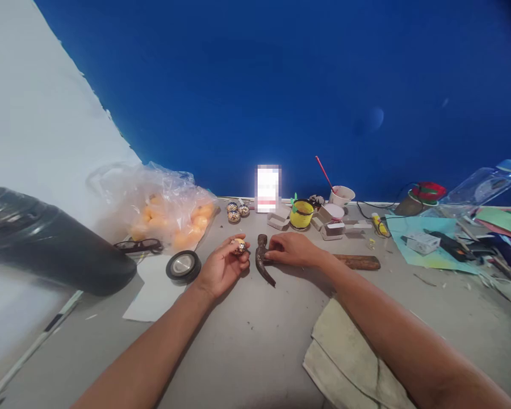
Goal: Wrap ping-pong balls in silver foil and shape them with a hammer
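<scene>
A small shiny metallic ball (239, 246) with a golden tint sits in the fingers of my left hand (221, 266), which is closed around it. Just to the right, a rusty claw hammer (262, 255) lies on the grey table with its claw pointing toward me. My right hand (293, 250) grips it close to the head, covering part of the shaft. The wooden handle (361, 262) shows beyond my wrist. Several more shiny balls (234, 214) are grouped farther back, behind my left hand.
At left are a dark bottle (59, 244), a round black-rimmed lid (183, 266), glasses (140, 246) and a clear bag (166, 182) of orange fruit-like things. Behind stand a lit screen (268, 187), a yellow pot (301, 215) and a cup (342, 196). A folded cloth (344, 358) lies under my right forearm.
</scene>
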The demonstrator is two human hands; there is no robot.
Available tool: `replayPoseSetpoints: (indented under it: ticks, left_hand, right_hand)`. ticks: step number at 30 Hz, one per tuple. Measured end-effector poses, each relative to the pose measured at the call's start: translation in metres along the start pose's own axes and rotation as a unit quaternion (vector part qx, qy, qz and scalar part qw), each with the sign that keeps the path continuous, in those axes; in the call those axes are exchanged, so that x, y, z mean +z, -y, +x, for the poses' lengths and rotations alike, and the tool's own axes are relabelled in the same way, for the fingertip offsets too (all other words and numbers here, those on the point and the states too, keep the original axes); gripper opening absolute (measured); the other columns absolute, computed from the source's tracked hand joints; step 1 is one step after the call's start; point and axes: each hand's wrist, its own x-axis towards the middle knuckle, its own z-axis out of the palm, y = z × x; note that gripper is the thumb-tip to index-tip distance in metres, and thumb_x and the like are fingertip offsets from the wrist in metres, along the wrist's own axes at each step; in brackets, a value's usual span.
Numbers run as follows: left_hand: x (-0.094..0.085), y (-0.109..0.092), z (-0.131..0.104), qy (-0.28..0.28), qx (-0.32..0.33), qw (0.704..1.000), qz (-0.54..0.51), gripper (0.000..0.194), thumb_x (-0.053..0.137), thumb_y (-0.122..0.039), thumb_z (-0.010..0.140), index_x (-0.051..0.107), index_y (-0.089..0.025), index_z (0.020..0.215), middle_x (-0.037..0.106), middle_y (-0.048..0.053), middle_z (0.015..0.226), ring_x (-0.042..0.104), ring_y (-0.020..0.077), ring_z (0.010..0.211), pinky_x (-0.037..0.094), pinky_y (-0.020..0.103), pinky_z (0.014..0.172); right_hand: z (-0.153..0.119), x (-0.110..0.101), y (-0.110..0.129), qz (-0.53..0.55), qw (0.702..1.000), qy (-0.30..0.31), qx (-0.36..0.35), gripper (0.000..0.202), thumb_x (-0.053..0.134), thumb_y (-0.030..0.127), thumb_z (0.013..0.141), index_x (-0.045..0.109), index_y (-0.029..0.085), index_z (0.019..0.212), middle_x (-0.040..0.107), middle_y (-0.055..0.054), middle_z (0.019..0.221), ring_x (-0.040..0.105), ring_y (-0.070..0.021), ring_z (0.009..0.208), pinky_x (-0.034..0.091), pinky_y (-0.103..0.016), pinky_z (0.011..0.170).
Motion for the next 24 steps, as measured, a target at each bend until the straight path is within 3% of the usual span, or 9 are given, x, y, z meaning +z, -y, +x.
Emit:
replayPoseSetpoints:
  ticks: [3, 9, 15, 24]
  left_hand:
    - [0.000, 0.004, 0.000, -0.010, 0.061, 0.995, 0.082, 0.046, 0.084, -0.014, 0.071, 0.062, -0.018, 0.112, 0.066, 0.002, 0.088, 0.057, 0.0096, 0.060, 0.044, 0.022, 0.054]
    - [0.000, 0.007, 0.001, 0.008, 0.082, 0.984, 0.159, 0.050, 0.087, -0.041, 0.076, 0.062, -0.016, 0.111, 0.071, 0.007, 0.092, 0.056, 0.0085, 0.056, 0.041, 0.022, 0.051]
    - [-0.005, 0.008, 0.004, 0.027, 0.066, 0.988, 0.139, 0.052, 0.087, -0.049, 0.075, 0.067, -0.013, 0.106, 0.072, 0.007, 0.087, 0.055, 0.0089, 0.055, 0.042, 0.022, 0.050]
    - [-0.006, 0.005, 0.003, 0.053, 0.011, 0.998, 0.041, 0.041, 0.090, -0.037, 0.075, 0.075, -0.009, 0.102, 0.071, 0.009, 0.086, 0.053, 0.0078, 0.059, 0.046, 0.021, 0.055]
  right_hand:
    - [0.005, 0.006, -0.007, 0.009, 1.000, -0.015, 0.005, 0.035, 0.058, 0.053, 0.099, 0.069, 0.021, 0.090, 0.074, -0.003, 0.092, 0.064, -0.0179, 0.083, 0.030, -0.028, 0.062]
    - [0.007, 0.009, -0.004, -0.018, 0.999, -0.022, 0.018, 0.039, 0.053, 0.055, 0.101, 0.067, 0.022, 0.087, 0.074, -0.004, 0.092, 0.062, -0.0179, 0.080, 0.025, -0.029, 0.060]
    - [0.007, 0.013, -0.004, -0.027, 0.999, -0.038, 0.007, 0.040, 0.051, 0.055, 0.103, 0.068, 0.021, 0.090, 0.074, -0.005, 0.092, 0.062, -0.0174, 0.080, 0.025, -0.029, 0.060]
    - [0.007, 0.008, 0.000, -0.039, 0.999, -0.026, 0.016, 0.040, 0.051, 0.055, 0.103, 0.067, 0.020, 0.089, 0.075, -0.005, 0.093, 0.064, -0.0173, 0.081, 0.024, -0.030, 0.060]
